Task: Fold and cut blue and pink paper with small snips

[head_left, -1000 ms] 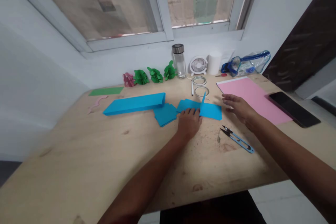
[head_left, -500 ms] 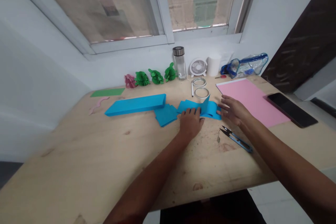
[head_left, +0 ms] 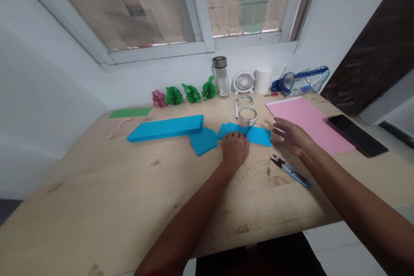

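Note:
My left hand (head_left: 235,147) presses down on a small stack of blue paper (head_left: 261,136) with its fingers curled over it. Beside those fingers a narrow flap of the paper stands up. Just right of the paper, my right hand (head_left: 293,138) hovers with its fingers apart and holds nothing. More blue paper pieces (head_left: 204,141) lie to the left of my left hand, partly under a long folded blue paper strip (head_left: 166,128). Blue thread snips (head_left: 291,171) rest below my right hand, blades pointing up and left.
Pink paper (head_left: 307,123) and a phone (head_left: 357,136) lie on the right. Tape rolls (head_left: 248,114), a white pen (head_left: 236,109), a small fan (head_left: 243,82), a glass bottle (head_left: 221,78) and a clear pouch (head_left: 305,81) are behind. Green paper flowers (head_left: 192,94) line the wall.
The curled blue paper by my right hand now lies flat, and the upright flap looks narrower. Left fingers are drawn in closer; my right hand stays open, slightly further right.

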A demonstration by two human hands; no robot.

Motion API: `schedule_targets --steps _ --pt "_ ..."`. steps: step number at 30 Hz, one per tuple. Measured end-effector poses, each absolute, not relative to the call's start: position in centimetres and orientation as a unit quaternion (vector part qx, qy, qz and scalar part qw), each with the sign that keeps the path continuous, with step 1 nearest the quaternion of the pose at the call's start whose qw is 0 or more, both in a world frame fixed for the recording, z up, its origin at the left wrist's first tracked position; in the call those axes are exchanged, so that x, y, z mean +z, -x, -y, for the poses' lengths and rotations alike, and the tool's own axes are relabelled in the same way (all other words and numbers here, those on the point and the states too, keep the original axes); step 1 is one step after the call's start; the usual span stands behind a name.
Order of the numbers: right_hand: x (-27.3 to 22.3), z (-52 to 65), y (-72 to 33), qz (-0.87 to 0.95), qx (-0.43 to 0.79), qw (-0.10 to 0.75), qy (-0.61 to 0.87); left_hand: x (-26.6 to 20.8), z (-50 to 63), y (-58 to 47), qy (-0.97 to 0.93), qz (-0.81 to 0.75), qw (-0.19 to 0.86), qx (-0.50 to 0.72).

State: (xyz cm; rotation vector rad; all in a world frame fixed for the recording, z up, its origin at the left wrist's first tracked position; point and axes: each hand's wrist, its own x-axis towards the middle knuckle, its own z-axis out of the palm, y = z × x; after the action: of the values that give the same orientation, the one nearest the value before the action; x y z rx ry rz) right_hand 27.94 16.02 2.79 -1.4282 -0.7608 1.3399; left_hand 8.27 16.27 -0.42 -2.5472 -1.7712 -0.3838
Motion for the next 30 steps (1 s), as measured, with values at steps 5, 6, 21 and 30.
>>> schedule_targets --steps 5,6,21,30 --pt "3.2 -16.4 -26.7 0.312 0.573 0.494 0.575 -0.6 -16.1 -8.1 0.818 0.561 0.011 -0.123" --pt "3.2 -16.5 -26.5 0.311 0.576 0.493 0.573 -0.6 -16.0 -8.1 0.82 0.559 0.012 -0.123" --pt "3.5 -16.7 -25.9 0.33 0.505 0.536 0.591 -0.6 -16.5 -8.7 0.817 0.56 0.006 -0.135" --pt "1.7 -16.2 -25.1 0.414 0.511 0.484 0.577 -0.3 -16.7 -7.9 0.777 0.605 -0.041 -0.171"
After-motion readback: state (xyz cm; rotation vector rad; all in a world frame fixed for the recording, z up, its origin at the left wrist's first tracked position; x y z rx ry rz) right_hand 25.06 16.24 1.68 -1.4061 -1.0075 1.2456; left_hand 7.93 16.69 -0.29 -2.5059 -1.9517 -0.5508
